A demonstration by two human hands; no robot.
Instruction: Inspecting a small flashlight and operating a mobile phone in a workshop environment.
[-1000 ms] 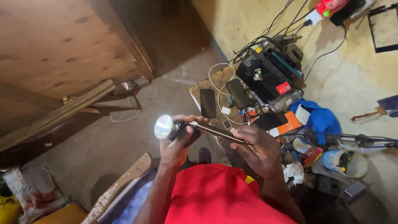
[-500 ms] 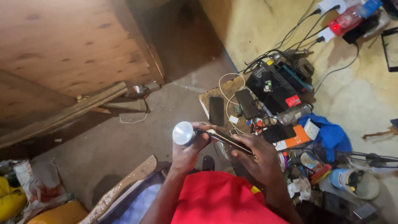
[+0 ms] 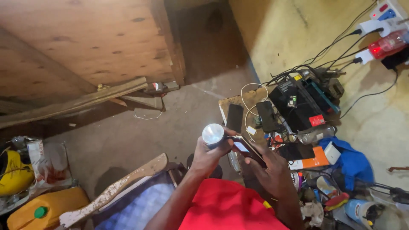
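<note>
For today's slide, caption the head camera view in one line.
Left hand holds a lit silver-headed torch; right hand holds a thin dark phone above cluttered electronics.

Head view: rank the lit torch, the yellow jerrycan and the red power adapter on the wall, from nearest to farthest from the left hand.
1. Lit torch: gripped in the left hand.
2. Yellow jerrycan: floor, lower left.
3. Red power adapter: wall, upper right, farthest.

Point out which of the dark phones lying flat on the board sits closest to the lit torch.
The left phone, the one just above the torch held in the left hand. The other phone lies further right, next to the black battery.
</note>
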